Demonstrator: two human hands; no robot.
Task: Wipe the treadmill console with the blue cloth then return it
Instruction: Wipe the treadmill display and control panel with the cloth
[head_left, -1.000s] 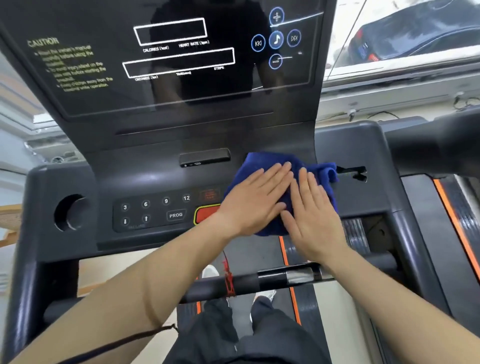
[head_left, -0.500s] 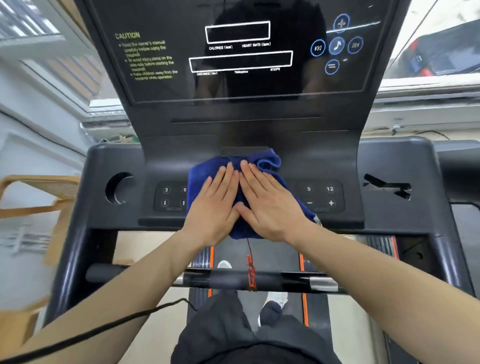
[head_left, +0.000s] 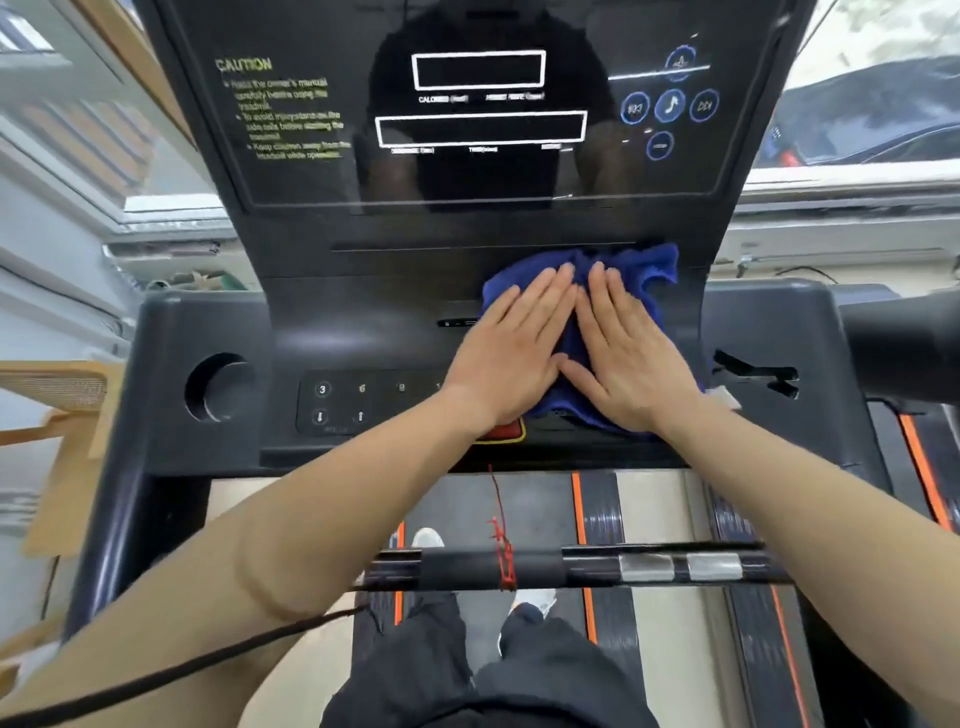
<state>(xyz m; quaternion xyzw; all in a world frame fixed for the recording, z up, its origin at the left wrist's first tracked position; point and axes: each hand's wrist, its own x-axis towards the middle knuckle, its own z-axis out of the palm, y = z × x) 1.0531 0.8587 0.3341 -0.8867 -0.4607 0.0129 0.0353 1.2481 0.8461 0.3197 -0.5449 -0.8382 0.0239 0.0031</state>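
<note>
One treadmill console (head_left: 363, 322) fills the upper and middle frame: black, with a glossy display panel (head_left: 483, 104) at top centre carrying yellow caution text at its upper left and round blue media icons (head_left: 670, 106) at its upper right. Below the display, a sloped black deck runs across mid-frame. A round cup holder (head_left: 218, 387) sits at its left. A keypad (head_left: 358, 402) with numbers and arrows lies just left of centre, its right end hidden under the left wrist.

Blue cloth (head_left: 634, 270) is bunched on the deck, right of centre, just below the display's lower edge. Its top right corner is ruffled up.

Left hand (head_left: 511, 353) lies flat on the cloth's left part, fingers straight and close together, pointing to the upper right. Right hand (head_left: 626, 358) lies flat on the cloth's right part, fingers straight, pointing up and slightly left. Both palms press down; neither curls around the fabric. The thumbs nearly meet at centre.

A red button (head_left: 506, 431) shows partly under the left wrist. A black handlebar (head_left: 545, 569) crosses the lower frame, with a red cord (head_left: 501, 540) tied at its middle.
</note>
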